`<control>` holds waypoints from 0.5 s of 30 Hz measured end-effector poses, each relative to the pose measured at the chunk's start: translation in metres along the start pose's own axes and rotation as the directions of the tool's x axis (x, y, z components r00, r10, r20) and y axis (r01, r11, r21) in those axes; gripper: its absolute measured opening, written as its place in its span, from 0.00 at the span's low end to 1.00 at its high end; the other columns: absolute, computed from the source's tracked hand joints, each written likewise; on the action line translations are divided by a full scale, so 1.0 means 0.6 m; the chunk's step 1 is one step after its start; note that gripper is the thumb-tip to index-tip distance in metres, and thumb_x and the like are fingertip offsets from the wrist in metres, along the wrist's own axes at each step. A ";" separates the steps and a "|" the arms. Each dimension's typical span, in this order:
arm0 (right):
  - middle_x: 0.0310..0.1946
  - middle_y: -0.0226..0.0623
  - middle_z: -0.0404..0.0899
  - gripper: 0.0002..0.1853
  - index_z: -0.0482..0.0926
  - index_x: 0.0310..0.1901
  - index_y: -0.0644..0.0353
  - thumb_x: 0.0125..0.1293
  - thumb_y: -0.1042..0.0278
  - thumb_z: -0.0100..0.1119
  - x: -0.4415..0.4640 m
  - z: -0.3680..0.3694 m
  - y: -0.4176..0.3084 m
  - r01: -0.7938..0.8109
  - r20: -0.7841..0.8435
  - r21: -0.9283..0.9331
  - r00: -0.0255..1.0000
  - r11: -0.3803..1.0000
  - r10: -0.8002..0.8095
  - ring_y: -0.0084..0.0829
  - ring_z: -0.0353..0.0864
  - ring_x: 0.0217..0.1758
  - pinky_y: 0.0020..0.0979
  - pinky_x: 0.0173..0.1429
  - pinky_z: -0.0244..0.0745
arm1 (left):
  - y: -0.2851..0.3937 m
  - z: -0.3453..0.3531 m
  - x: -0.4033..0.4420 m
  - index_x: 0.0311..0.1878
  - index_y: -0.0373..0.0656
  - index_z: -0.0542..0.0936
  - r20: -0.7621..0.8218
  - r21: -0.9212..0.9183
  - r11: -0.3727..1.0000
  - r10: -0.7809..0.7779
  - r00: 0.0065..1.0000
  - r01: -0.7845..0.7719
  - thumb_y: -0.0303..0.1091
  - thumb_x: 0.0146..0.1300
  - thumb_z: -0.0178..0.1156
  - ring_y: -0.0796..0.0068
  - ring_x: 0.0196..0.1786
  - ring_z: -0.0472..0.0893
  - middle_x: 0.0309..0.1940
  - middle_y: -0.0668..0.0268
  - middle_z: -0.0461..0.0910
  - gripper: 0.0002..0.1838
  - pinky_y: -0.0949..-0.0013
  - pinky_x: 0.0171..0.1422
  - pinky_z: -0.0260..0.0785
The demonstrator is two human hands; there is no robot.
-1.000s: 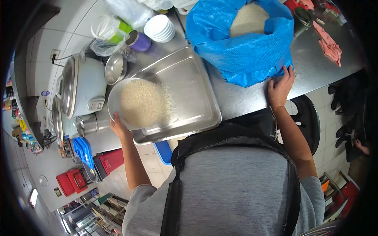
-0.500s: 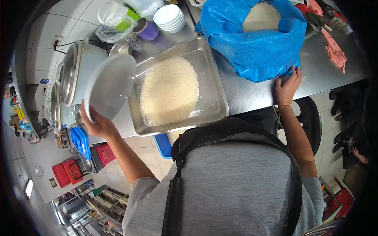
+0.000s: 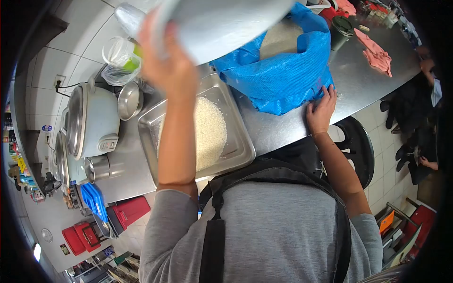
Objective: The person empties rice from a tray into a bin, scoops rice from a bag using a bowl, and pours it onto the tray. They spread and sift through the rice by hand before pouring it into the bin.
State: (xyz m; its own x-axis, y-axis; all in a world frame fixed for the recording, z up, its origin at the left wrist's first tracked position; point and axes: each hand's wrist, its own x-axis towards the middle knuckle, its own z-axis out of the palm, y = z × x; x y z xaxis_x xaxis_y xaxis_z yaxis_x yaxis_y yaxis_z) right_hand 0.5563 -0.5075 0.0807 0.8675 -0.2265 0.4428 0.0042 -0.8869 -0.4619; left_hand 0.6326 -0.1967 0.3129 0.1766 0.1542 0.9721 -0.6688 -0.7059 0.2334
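Note:
My left hand (image 3: 172, 66), blurred by motion, grips the rim of a large white bowl (image 3: 231, 28). The bowl is held tilted above the table at the top, partly over a blue woven sack (image 3: 283, 80). Inside the sack's mouth pale grains (image 3: 281, 40) show, probably rice. Against the sack's lower near side rests my right hand (image 3: 323, 111), its fingers stretched out and touching it. A rectangular steel tray (image 3: 243, 144) holds a heap of white rice (image 3: 211, 134). My left forearm crosses above the tray and hides part of the rice.
Left of the tray stand a rice cooker (image 3: 94, 122), a steel bowl (image 3: 130, 100) and a steel cup (image 3: 97, 168). A lidded dark cup (image 3: 340, 33) and pink cloth (image 3: 375, 54) lie right of the sack. A black stool (image 3: 361, 151) stands by the table edge; people are at far right.
My left hand has carried the white bowl up and right, from the tray's left side towards the sack. My right hand stays against the sack. The view has shifted.

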 end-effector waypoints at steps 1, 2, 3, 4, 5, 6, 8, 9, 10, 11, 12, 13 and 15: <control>0.71 0.55 0.53 0.37 0.60 0.66 0.64 0.52 0.74 0.59 0.000 0.000 0.001 -0.002 -0.002 0.000 1.000 1.000 0.002 0.58 0.47 0.76 0.52 0.78 0.44 | 0.002 0.040 -0.012 0.54 0.36 0.78 0.089 0.011 0.993 0.119 0.989 -0.121 0.20 0.62 0.59 0.64 0.44 0.83 0.44 0.58 0.83 0.16 0.65 0.50 0.77; 0.71 0.55 0.53 0.37 0.60 0.66 0.64 0.52 0.74 0.59 -0.001 0.000 0.000 -0.003 -0.003 0.002 1.000 1.000 0.003 0.58 0.47 0.76 0.52 0.78 0.44 | 0.004 0.071 -0.035 0.56 0.41 0.77 0.228 -0.036 0.994 0.111 0.967 -0.105 0.20 0.61 0.58 0.61 0.46 0.83 0.44 0.57 0.83 0.19 0.64 0.50 0.77; 0.71 0.55 0.53 0.37 0.60 0.66 0.64 0.52 0.74 0.59 -0.001 0.000 0.000 -0.003 -0.002 0.006 1.000 1.000 0.003 0.58 0.47 0.76 0.52 0.78 0.45 | 0.008 0.092 -0.064 0.59 0.45 0.77 0.364 -0.078 0.993 0.106 0.925 -0.084 0.20 0.60 0.57 0.58 0.47 0.83 0.45 0.56 0.82 0.23 0.63 0.51 0.76; 0.71 0.55 0.53 0.37 0.60 0.66 0.63 0.52 0.74 0.59 -0.001 0.000 0.001 -0.006 -0.003 0.008 1.000 1.000 0.006 0.58 0.47 0.76 0.52 0.78 0.45 | 0.020 0.109 -0.098 0.61 0.48 0.75 0.559 0.029 0.996 0.051 0.828 -0.081 0.22 0.58 0.56 0.55 0.46 0.82 0.45 0.58 0.82 0.25 0.59 0.46 0.77; 0.71 0.55 0.53 0.37 0.60 0.66 0.63 0.51 0.74 0.59 0.000 0.000 0.001 -0.007 -0.002 0.010 1.000 1.000 0.007 0.58 0.47 0.76 0.52 0.78 0.45 | 0.031 0.120 -0.121 0.63 0.52 0.74 0.721 0.135 0.986 -0.029 0.692 -0.099 0.25 0.57 0.56 0.53 0.45 0.82 0.46 0.59 0.82 0.27 0.55 0.41 0.77; 0.71 0.55 0.53 0.37 0.60 0.66 0.63 0.51 0.74 0.60 -0.001 0.001 0.000 -0.005 0.001 0.014 1.000 1.000 0.005 0.58 0.47 0.76 0.52 0.78 0.45 | 0.042 0.125 -0.125 0.64 0.54 0.73 0.784 0.173 0.984 -0.117 0.609 -0.033 0.28 0.59 0.57 0.52 0.47 0.81 0.48 0.57 0.82 0.27 0.57 0.45 0.76; 0.71 0.54 0.54 0.37 0.60 0.66 0.63 0.51 0.74 0.60 -0.001 0.004 0.002 0.005 -0.006 0.017 1.000 1.000 -0.005 0.58 0.47 0.76 0.52 0.77 0.45 | 0.052 0.128 -0.121 0.66 0.59 0.72 0.868 0.265 0.960 -0.277 0.413 0.086 0.33 0.63 0.60 0.51 0.51 0.80 0.54 0.53 0.80 0.26 0.60 0.54 0.75; 0.71 0.54 0.54 0.37 0.61 0.66 0.63 0.51 0.74 0.60 -0.001 0.005 0.004 0.009 -0.010 0.018 1.000 1.000 -0.009 0.58 0.47 0.76 0.52 0.77 0.45 | 0.049 0.119 -0.119 0.66 0.57 0.72 0.864 0.196 0.973 -0.230 0.447 0.122 0.34 0.64 0.60 0.53 0.52 0.80 0.54 0.54 0.80 0.25 0.61 0.56 0.73; 0.71 0.55 0.54 0.37 0.61 0.66 0.63 0.51 0.74 0.60 -0.001 0.006 0.004 0.010 -0.012 0.020 1.000 1.000 -0.010 0.58 0.48 0.76 0.52 0.77 0.45 | 0.044 0.105 -0.116 0.65 0.55 0.73 0.856 0.124 0.980 -0.185 0.483 0.155 0.35 0.64 0.60 0.55 0.54 0.79 0.55 0.54 0.80 0.25 0.61 0.58 0.72; 0.71 0.55 0.54 0.37 0.61 0.66 0.63 0.51 0.74 0.60 -0.001 0.006 0.006 0.021 -0.015 0.021 1.000 1.000 -0.021 0.58 0.48 0.76 0.52 0.77 0.45 | 0.038 0.088 -0.114 0.65 0.53 0.73 0.844 0.048 0.981 -0.139 0.517 0.185 0.36 0.65 0.61 0.57 0.55 0.79 0.55 0.55 0.80 0.24 0.62 0.60 0.71; 0.71 0.55 0.54 0.37 0.61 0.66 0.63 0.51 0.74 0.59 0.000 0.007 0.008 0.030 -0.019 0.020 0.999 0.999 -0.029 0.58 0.48 0.76 0.52 0.77 0.45 | 0.029 0.067 -0.109 0.65 0.50 0.74 0.806 -0.005 0.975 -0.127 0.579 0.221 0.37 0.66 0.61 0.59 0.57 0.78 0.55 0.56 0.80 0.23 0.62 0.62 0.69; 0.70 0.55 0.54 0.37 0.61 0.66 0.64 0.51 0.74 0.59 -0.001 0.009 0.010 0.034 -0.024 0.020 0.999 0.999 -0.034 0.58 0.48 0.76 0.52 0.77 0.45 | 0.013 0.040 -0.101 0.64 0.48 0.74 0.763 -0.063 0.966 -0.116 0.636 0.251 0.37 0.66 0.61 0.61 0.58 0.78 0.55 0.57 0.80 0.23 0.63 0.64 0.67; 0.70 0.56 0.55 0.37 0.61 0.66 0.64 0.51 0.74 0.59 0.001 0.008 0.007 0.036 -0.024 0.022 0.999 0.999 -0.035 0.58 0.48 0.76 0.53 0.77 0.45 | -0.018 -0.026 -0.094 0.62 0.43 0.75 0.686 -0.048 0.952 -0.189 0.702 0.304 0.36 0.67 0.60 0.65 0.61 0.76 0.56 0.59 0.79 0.21 0.65 0.66 0.64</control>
State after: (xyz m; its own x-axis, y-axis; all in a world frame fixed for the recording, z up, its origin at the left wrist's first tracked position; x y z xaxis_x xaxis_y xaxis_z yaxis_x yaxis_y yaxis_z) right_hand 0.5590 -0.5094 0.0755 0.8546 -0.2047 0.4772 0.0462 -0.8854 -0.4625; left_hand 0.6185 -0.1869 0.2560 0.7463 -0.2324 0.6238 -0.6175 -0.5916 0.5183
